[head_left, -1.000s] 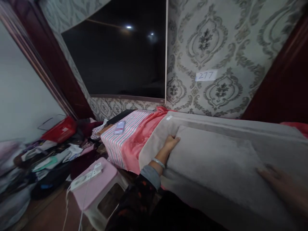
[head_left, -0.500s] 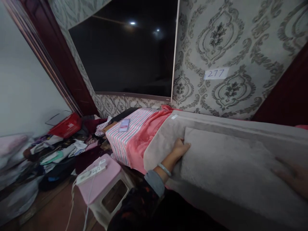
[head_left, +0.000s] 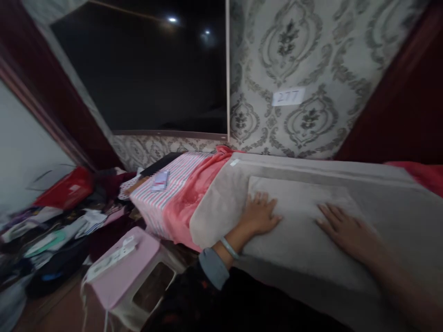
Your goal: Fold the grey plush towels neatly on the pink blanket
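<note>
A grey rounded plush mat point(head_left: 214, 207) lies over a red blanket point(head_left: 187, 203). On top of it is a smaller folded grey cloth point(head_left: 297, 203). My left hand point(head_left: 261, 214), with a bracelet at the wrist, rests on the cloth's left part, fingers spread and holding nothing. Farther right, my right hand point(head_left: 349, 233) lies on the same cloth with its fingers apart, also holding nothing.
Left of the mat is a striped cloth point(head_left: 152, 196) bearing a small blurred packet point(head_left: 160, 181). A pink stool point(head_left: 138, 258) holds a power strip point(head_left: 110, 263). Clothes and a red basket point(head_left: 65, 186) are at the left. A large television point(head_left: 155, 74) stands behind.
My left hand has gone from the folded cloth's left edge to flat on top of it. My right hand has moved left onto the cloth. The view has shifted right.
</note>
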Action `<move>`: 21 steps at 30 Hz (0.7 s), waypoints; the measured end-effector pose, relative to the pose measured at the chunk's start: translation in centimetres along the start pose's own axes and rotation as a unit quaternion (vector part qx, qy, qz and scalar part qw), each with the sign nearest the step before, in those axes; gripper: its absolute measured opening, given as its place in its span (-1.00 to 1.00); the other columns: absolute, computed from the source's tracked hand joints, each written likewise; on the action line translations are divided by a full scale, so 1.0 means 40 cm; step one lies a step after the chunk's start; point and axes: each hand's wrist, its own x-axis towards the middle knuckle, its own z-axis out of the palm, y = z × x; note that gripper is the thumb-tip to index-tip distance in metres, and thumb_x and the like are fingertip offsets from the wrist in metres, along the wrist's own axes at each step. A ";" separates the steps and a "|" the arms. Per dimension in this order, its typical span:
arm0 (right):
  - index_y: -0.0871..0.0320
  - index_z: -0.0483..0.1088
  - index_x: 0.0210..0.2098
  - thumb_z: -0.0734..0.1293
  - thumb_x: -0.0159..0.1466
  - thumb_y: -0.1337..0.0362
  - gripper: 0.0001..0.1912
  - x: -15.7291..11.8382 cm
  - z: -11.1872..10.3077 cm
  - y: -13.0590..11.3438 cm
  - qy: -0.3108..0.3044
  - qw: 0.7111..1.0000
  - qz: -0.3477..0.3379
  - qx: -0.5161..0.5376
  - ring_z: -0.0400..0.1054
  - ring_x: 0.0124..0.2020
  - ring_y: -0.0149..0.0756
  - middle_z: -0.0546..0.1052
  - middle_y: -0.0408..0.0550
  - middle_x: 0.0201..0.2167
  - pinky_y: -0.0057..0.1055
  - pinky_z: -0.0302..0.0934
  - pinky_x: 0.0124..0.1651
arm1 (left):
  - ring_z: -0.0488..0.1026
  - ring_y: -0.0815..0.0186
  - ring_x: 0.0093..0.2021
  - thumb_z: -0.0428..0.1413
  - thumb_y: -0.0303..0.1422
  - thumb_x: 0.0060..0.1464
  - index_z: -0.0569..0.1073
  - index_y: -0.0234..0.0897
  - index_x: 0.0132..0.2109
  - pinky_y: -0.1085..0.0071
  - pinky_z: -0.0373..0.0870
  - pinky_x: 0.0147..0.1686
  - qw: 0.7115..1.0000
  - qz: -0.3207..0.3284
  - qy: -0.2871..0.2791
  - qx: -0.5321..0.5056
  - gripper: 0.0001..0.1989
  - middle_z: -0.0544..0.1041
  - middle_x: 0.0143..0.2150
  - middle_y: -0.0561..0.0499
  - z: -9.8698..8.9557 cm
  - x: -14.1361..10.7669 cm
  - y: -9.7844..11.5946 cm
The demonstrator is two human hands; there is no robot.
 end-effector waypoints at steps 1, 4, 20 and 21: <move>0.10 0.21 0.36 0.02 0.31 -0.11 -0.26 0.000 0.002 0.007 -0.024 1.000 -0.004 -0.007 0.04 0.40 0.04 0.19 0.11 0.40 0.14 0.03 0.31 | -0.08 -0.09 0.47 0.09 -0.06 0.18 0.33 -0.11 0.31 -0.16 -0.35 0.40 1.000 -0.007 0.000 0.002 -0.41 0.16 0.44 -0.18 0.002 0.002 -0.003; 0.06 0.15 0.39 0.02 0.36 -0.10 -0.30 0.003 -0.002 0.042 -0.030 1.000 -0.005 -0.008 -0.05 0.43 0.03 0.12 0.04 0.43 0.12 -0.02 0.35 | -0.12 -0.03 0.49 0.05 -0.04 0.21 0.27 -0.12 0.35 -0.08 -0.38 0.41 0.999 -0.016 -0.022 0.039 -0.37 0.10 0.47 -0.14 -0.007 0.014 -0.006; -0.03 0.16 0.39 0.04 0.39 -0.03 -0.37 -0.241 -0.036 0.140 0.035 0.990 0.123 0.065 0.08 0.38 0.07 0.33 -0.06 0.32 0.11 0.09 0.32 | -0.08 -0.04 0.48 -0.13 -0.06 0.31 0.14 -0.24 0.42 -0.08 -0.17 0.39 0.980 -0.013 -0.045 0.193 -0.36 0.04 0.49 -0.18 -0.027 0.041 0.015; -0.03 0.17 0.38 0.04 0.40 -0.03 -0.38 -0.271 -0.035 0.126 0.056 0.988 0.128 0.058 0.07 0.38 0.09 0.35 -0.05 0.31 0.14 0.10 0.30 | -0.08 -0.04 0.48 -0.13 -0.06 0.31 0.15 -0.25 0.42 -0.08 -0.17 0.39 0.980 -0.014 -0.045 0.194 -0.36 0.03 0.49 -0.19 -0.027 0.042 0.017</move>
